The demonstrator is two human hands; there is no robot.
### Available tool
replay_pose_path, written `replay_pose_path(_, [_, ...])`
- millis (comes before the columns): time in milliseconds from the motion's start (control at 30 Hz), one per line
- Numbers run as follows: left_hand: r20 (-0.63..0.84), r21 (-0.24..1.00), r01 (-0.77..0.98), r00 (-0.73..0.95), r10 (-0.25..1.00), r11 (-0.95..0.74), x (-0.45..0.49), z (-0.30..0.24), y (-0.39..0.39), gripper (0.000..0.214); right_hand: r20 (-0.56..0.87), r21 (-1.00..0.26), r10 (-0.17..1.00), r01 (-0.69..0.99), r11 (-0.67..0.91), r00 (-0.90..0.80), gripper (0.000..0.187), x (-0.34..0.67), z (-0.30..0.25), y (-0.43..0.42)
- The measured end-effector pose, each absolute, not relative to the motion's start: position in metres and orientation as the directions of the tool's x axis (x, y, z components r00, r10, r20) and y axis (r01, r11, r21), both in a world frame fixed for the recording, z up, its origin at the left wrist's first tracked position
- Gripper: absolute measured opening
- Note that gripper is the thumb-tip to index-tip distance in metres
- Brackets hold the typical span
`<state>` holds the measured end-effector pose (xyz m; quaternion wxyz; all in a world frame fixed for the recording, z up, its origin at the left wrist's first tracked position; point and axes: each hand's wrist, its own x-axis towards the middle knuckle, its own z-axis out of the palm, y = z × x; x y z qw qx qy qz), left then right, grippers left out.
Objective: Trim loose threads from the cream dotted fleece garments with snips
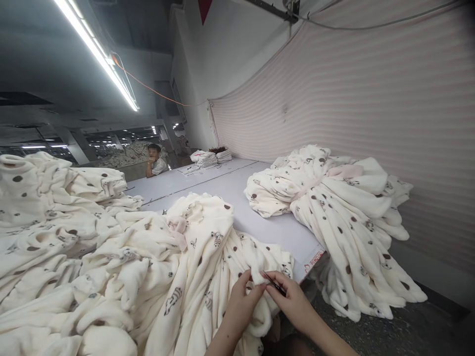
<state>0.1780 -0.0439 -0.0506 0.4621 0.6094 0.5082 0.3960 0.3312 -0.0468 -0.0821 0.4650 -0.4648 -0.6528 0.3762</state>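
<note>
My left hand (245, 299) pinches the edge of a cream fleece garment (258, 254) printed with brown dots and small animals. Close beside it, my right hand (287, 296) grips a slim dark pointed tool (275, 284); whether it is thread snips or tweezers I cannot tell. The tool's tip lies at the pinched fleece, between the two hands. This garment hangs in folds over the table's near side, part of a bunch with a pale pink tie (178, 231) around it.
More of the same fleece heaps up at left (44, 257). A tied bundle (341, 212) hangs over the right edge of the white table (208, 185). Folded stacks (204, 159) stand at the far end, near a seated person (158, 163). A striped cloth (352, 89) covers the right wall.
</note>
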Motion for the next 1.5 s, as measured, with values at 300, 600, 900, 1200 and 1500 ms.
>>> replay_pose_path(300, [-0.048, 0.998, -0.017, 0.270, 0.962, 0.055, 0.161, -0.056, -0.050, 0.035, 0.287, -0.722, 0.943, 0.608, 0.329, -0.169, 0.023, 0.339, -0.052, -0.056])
replay_pose_path(600, [0.074, 0.991, 0.102, 0.098, 0.992, -0.084, 0.170, -0.051, -0.056, 0.033, 0.320, -0.693, 0.944, 0.660, 0.292, -0.081, 0.030, 0.332, -0.076, -0.049])
replay_pose_path(900, [-0.072, 0.995, 0.083, 0.306, 0.949, 0.049, 0.165, -0.043, -0.049, 0.023, 0.519, -0.678, 0.852, 0.641, 0.360, 0.070, 0.025, 0.325, -0.069, -0.028])
replay_pose_path(1200, [-0.218, 0.871, -0.350, 0.353, 0.910, 0.344, 0.155, -0.052, -0.053, 0.034, 0.257, -0.812, 0.962, 0.521, 0.264, -0.087, 0.010, 0.334, -0.064, -0.039])
replay_pose_path(1500, [-0.227, 0.815, -0.417, 0.410, 0.883, 0.403, 0.152, -0.056, -0.053, 0.037, 0.244, -0.810, 0.958, 0.511, 0.287, -0.152, 0.026, 0.338, -0.049, -0.053])
